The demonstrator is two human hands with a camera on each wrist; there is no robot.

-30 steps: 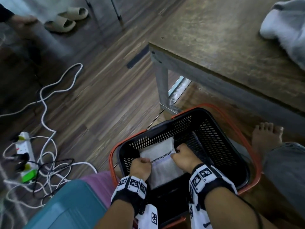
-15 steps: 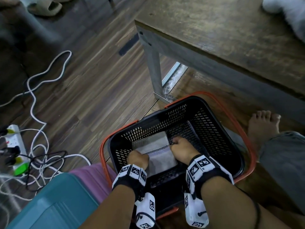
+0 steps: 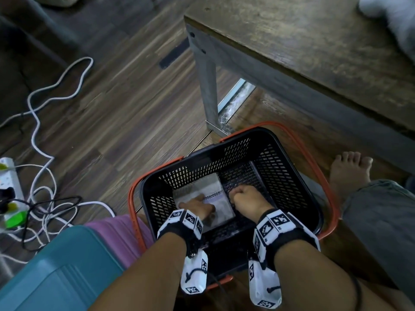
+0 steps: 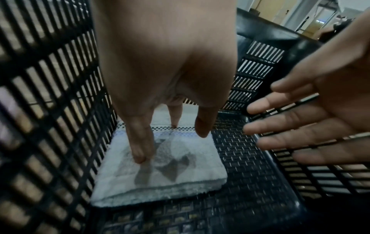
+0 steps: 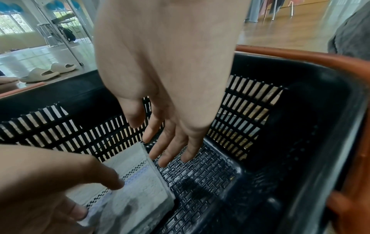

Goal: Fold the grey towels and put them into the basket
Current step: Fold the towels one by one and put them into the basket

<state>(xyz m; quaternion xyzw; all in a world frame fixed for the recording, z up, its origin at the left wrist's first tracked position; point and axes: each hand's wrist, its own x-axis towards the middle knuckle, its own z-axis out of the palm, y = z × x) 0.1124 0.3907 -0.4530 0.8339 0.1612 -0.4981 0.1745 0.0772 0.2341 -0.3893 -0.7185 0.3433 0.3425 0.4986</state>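
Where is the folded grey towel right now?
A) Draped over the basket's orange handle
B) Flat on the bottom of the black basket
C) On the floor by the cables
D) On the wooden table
B: the folded grey towel lies flat on the black basket floor, against its left wall, under the left hand.

A folded grey terry towel [image 5: 138, 186] lies against the left wall of the black slotted plastic basket [image 5: 250, 120] (orange-rimmed); the right hand [image 5: 168, 79] hangs just beside it, fingers straight, while the left hand [image 5: 50, 182] presses it.

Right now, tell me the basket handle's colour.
Orange handle on the black basket; clearest in the right wrist view.
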